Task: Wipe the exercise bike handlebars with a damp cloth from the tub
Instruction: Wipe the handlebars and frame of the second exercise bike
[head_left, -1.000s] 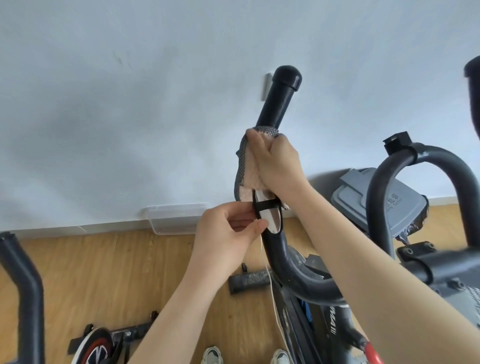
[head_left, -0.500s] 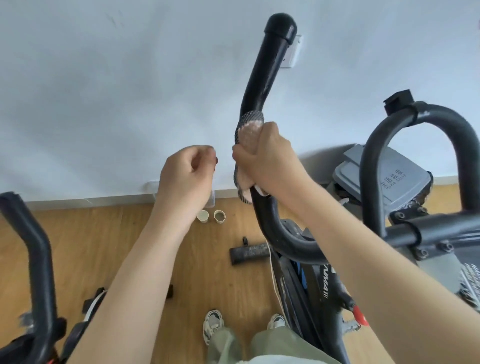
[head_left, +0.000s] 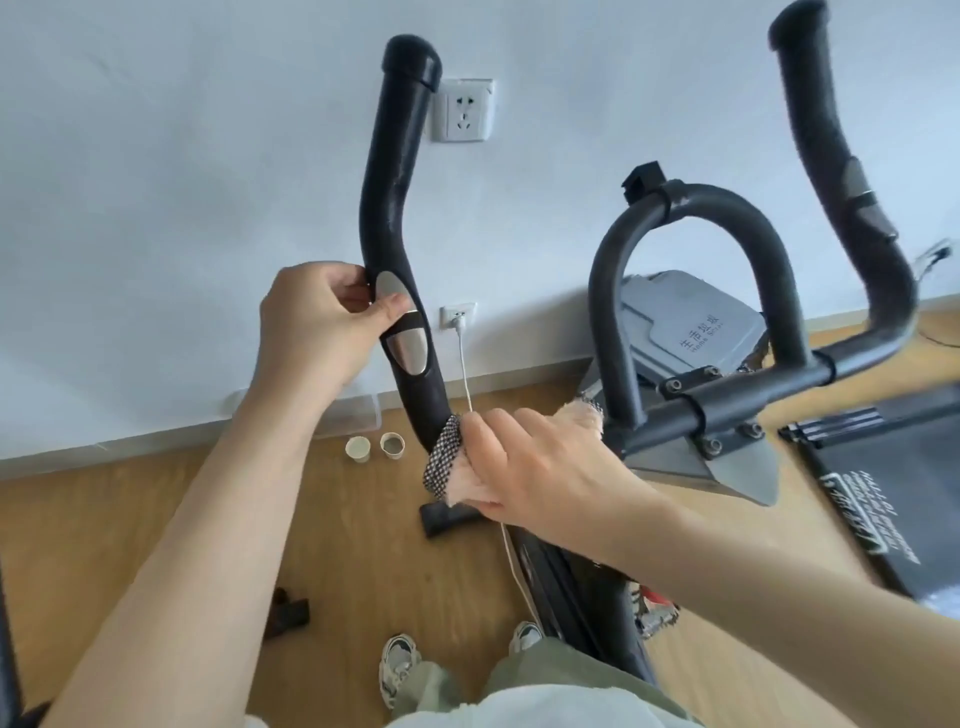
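Head | right hand (head_left: 540, 467) clenches cloth (head_left: 441, 462) on handlebar (head_left: 395, 171) | left hand (head_left: 317, 327) grasps handlebar

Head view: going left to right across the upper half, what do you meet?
Left hand → left handlebar → upper wall socket → centre loop bar → right handlebar.
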